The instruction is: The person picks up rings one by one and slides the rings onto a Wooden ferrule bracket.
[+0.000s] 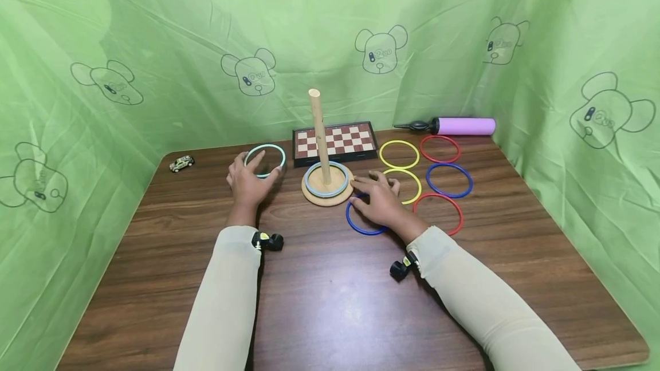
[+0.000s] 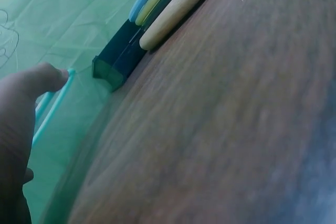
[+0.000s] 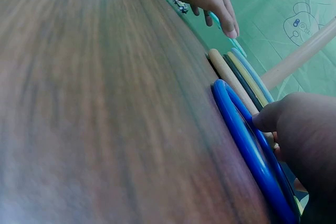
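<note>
My left hand (image 1: 248,185) holds a turquoise ring (image 1: 284,157) at the left of the table, thumb and fingers spread along its rim. To its right a wooden post (image 1: 320,136) rises from a round wooden base (image 1: 330,202). Around the post lies a light blue ring (image 1: 326,194); the right wrist view shows a yellow ring (image 3: 247,71) and a dark ring beneath it. My right hand (image 1: 382,202) reaches over a blue ring (image 1: 372,233), fingertips at the base's right edge. Its thumb (image 3: 268,117) overlaps the blue ring in the right wrist view.
Yellow (image 1: 399,141), red (image 1: 440,137) and blue rings (image 1: 450,196) lie flat at the right. A checkered board (image 1: 340,139) stands behind the post, a purple pump (image 1: 464,126) at the back right, a toy car (image 1: 181,164) at the far left. Green cloth (image 1: 319,16) surrounds the table.
</note>
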The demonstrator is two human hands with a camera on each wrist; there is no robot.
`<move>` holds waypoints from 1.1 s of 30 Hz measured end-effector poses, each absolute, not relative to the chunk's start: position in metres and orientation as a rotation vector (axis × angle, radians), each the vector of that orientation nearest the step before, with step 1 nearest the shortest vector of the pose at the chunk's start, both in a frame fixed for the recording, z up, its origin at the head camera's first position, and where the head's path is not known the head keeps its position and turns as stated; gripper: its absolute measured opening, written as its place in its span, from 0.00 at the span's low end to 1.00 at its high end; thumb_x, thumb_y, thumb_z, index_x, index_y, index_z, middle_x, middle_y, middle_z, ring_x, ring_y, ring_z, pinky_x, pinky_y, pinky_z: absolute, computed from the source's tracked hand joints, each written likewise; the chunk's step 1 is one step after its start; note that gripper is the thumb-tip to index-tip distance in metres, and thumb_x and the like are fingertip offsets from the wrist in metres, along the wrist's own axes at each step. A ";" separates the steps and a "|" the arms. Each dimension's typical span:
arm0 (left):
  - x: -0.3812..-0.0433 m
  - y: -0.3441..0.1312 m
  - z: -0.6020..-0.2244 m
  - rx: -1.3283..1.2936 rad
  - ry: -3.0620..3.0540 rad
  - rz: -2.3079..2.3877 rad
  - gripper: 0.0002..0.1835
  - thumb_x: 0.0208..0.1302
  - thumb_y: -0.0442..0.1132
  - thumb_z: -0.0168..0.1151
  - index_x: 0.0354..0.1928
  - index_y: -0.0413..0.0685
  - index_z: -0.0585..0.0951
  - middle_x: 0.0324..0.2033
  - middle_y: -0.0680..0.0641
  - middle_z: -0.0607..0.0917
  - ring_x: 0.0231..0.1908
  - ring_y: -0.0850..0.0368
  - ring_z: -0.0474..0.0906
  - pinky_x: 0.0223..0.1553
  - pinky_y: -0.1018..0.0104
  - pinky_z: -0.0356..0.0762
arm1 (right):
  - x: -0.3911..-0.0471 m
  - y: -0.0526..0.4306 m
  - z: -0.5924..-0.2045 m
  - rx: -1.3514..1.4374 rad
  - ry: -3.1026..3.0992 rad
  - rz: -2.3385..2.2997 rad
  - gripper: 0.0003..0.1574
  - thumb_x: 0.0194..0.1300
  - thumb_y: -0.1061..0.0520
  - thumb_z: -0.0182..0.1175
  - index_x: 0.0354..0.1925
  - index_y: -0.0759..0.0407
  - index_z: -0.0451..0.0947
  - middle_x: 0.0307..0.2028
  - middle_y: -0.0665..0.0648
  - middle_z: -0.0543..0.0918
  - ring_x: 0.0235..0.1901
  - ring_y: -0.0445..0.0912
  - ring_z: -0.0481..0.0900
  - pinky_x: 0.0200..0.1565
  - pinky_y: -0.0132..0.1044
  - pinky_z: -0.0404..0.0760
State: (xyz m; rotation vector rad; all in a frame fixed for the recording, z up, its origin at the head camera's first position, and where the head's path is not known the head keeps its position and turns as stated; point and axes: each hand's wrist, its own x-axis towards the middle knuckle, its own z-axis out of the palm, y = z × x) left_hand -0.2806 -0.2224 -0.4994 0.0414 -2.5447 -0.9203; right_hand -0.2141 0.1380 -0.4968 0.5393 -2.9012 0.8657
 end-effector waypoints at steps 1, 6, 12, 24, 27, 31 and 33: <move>-0.281 -0.222 -0.498 0.038 -2.536 -0.924 0.38 0.63 0.60 0.78 0.74 0.58 0.82 0.79 0.32 0.68 0.76 0.27 0.61 0.74 0.26 0.56 | -0.214 0.138 -0.497 0.539 -2.902 0.866 0.32 0.78 0.44 0.67 0.75 0.49 0.79 0.78 0.54 0.78 0.84 0.62 0.58 0.73 0.72 0.47; -0.281 -0.220 -0.490 0.001 -2.472 -0.937 0.38 0.62 0.60 0.78 0.73 0.57 0.83 0.76 0.31 0.70 0.74 0.26 0.63 0.72 0.25 0.58 | -0.215 0.138 -0.496 0.533 -2.904 0.872 0.32 0.79 0.44 0.66 0.75 0.49 0.79 0.78 0.54 0.77 0.84 0.61 0.58 0.73 0.71 0.47; -0.281 -0.217 -0.479 -0.032 -2.405 -0.957 0.37 0.62 0.59 0.79 0.72 0.57 0.84 0.76 0.30 0.71 0.75 0.27 0.63 0.72 0.25 0.57 | -0.214 0.139 -0.495 0.530 -2.907 0.867 0.32 0.79 0.44 0.66 0.75 0.49 0.79 0.78 0.54 0.78 0.84 0.62 0.57 0.73 0.72 0.47; -0.271 -0.203 -0.446 -0.109 -2.323 -1.017 0.37 0.61 0.57 0.81 0.72 0.58 0.84 0.76 0.32 0.71 0.75 0.29 0.63 0.74 0.27 0.56 | -0.215 0.138 -0.502 0.553 -2.865 0.954 0.32 0.77 0.47 0.67 0.74 0.53 0.80 0.77 0.59 0.78 0.83 0.66 0.57 0.71 0.74 0.46; -0.270 -0.197 -0.438 -0.160 -2.282 -1.023 0.37 0.60 0.57 0.81 0.71 0.56 0.85 0.76 0.32 0.71 0.75 0.31 0.63 0.75 0.28 0.55 | -0.213 0.138 -0.499 0.556 -2.870 0.909 0.32 0.78 0.46 0.67 0.74 0.52 0.80 0.77 0.58 0.78 0.83 0.65 0.58 0.70 0.73 0.48; -0.268 -0.191 -0.426 -0.215 -2.227 -1.028 0.37 0.60 0.56 0.81 0.71 0.55 0.85 0.75 0.32 0.72 0.75 0.31 0.63 0.75 0.29 0.54 | -0.214 0.138 -0.496 0.553 -2.892 0.883 0.32 0.79 0.44 0.66 0.75 0.50 0.79 0.78 0.56 0.77 0.84 0.63 0.57 0.71 0.71 0.48; -0.266 -0.187 -0.419 -0.227 -2.212 -1.031 0.37 0.60 0.56 0.81 0.71 0.56 0.85 0.75 0.32 0.72 0.75 0.31 0.63 0.76 0.29 0.55 | -0.214 0.138 -0.497 0.551 -2.898 0.870 0.32 0.79 0.44 0.66 0.75 0.50 0.79 0.78 0.56 0.77 0.84 0.62 0.57 0.71 0.71 0.48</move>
